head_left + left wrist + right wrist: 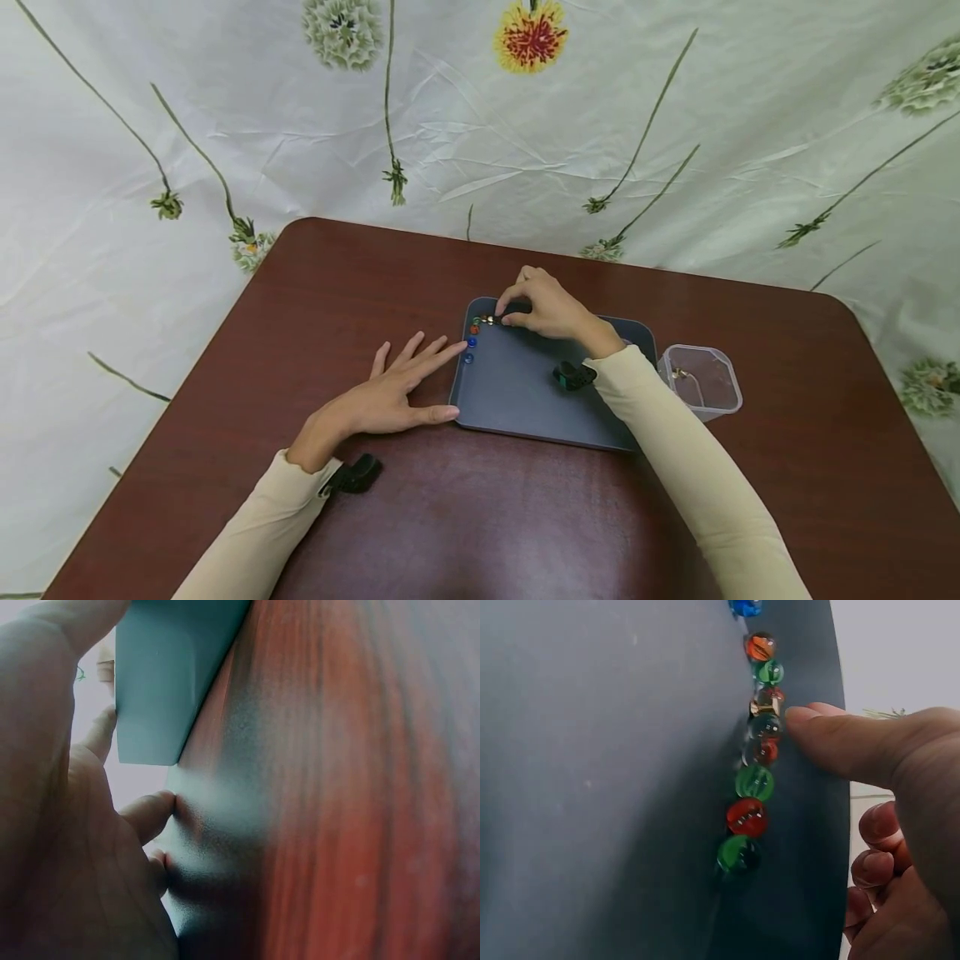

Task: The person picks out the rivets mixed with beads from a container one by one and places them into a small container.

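Observation:
A row of glass marbles (754, 784) in red, green and clear lies along the far edge of the dark tray (540, 400). Among them is a small gold-coloured piece (765, 709). Blue marbles (471, 342) and an orange marble (474, 330) line the tray's left side. My right hand (551, 308) reaches over the far edge, thumb and forefinger bent down beside the row near the gold piece. Whether they pinch anything is hidden. My left hand (390, 396) lies spread on the table, with its thumb and a fingertip at the tray's left edge.
A clear plastic container (701, 379) stands by the tray's right edge, with small gold glints inside. The brown table (450, 517) extends around the tray. A white flowered cloth (465, 108) hangs behind the table.

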`<action>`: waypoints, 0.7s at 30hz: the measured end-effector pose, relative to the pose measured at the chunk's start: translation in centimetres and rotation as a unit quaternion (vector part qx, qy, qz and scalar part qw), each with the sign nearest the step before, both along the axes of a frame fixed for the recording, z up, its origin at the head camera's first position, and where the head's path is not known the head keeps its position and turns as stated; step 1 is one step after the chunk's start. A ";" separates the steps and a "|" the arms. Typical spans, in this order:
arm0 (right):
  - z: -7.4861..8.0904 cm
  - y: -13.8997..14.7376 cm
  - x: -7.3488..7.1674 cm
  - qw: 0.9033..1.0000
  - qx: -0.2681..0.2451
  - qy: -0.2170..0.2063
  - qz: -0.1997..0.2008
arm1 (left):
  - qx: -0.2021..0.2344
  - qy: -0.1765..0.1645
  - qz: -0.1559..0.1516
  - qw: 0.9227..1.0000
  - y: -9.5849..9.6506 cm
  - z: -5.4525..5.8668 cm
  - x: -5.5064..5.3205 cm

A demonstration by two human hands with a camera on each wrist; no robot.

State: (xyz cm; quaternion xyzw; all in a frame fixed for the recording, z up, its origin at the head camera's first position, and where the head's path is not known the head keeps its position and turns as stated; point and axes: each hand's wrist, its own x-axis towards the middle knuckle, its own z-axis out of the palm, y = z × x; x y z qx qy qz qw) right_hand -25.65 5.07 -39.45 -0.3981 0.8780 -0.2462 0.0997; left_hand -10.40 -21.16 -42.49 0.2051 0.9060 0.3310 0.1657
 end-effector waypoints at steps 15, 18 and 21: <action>-1.0 -1.3 0.1 0.999 0.014 0.042 -0.001 | -0.003 0.000 0.000 1.000 0.0 0.0 0.0; -1.1 -1.4 0.1 0.999 0.018 0.049 -0.004 | -0.002 0.001 0.000 1.000 0.0 0.1 0.0; -1.2 -1.4 0.1 0.998 0.021 0.053 -0.004 | -0.001 0.000 0.001 1.000 0.0 0.1 0.0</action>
